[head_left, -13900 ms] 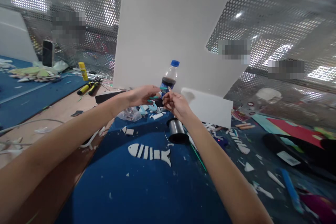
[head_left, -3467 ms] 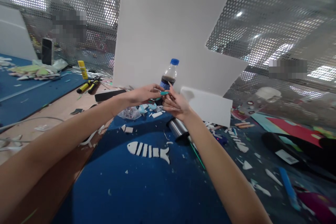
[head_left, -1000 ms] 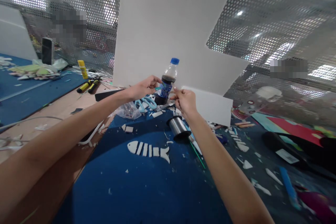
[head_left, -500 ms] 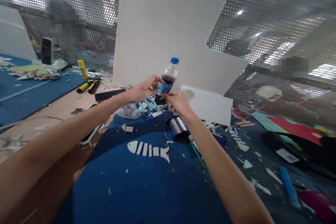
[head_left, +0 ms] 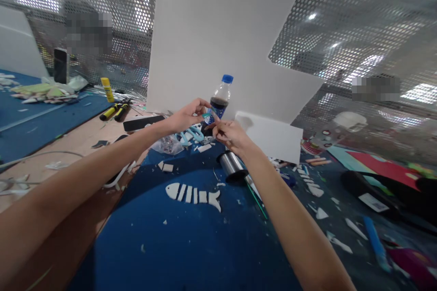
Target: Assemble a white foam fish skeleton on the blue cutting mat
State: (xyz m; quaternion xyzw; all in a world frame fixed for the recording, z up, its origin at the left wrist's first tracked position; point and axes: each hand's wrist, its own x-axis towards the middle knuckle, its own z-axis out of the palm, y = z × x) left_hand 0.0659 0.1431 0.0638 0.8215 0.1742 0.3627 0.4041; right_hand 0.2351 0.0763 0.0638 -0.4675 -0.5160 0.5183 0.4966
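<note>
My left hand (head_left: 189,116) is raised above the far part of the blue mat, its thumb and fingers pinched on a small teal piece (head_left: 206,115), too small to name. Close beside it my right hand (head_left: 234,136) is also closed in a pinch, fingertips near the teal piece; what it may hold I cannot make out. Behind both hands stands a bottle of dark drink (head_left: 219,102) with a blue cap. A spool of clear line (head_left: 232,166) lies below my right hand. Nearer to me, white pieces laid out as a fish (head_left: 193,194) rest on the mat.
Light-blue-handled scissors (head_left: 195,133) and a plastic bag (head_left: 167,144) lie left of the bottle. A black phone-like slab (head_left: 143,122), pliers (head_left: 115,111) and a glue stick (head_left: 107,89) are farther left. White boards (head_left: 273,136) stand behind. Black headgear (head_left: 372,195) and scraps lie right.
My right hand has shifted slightly, its fingers turning and spreading a little near the teal piece. My left hand stays almost still.
</note>
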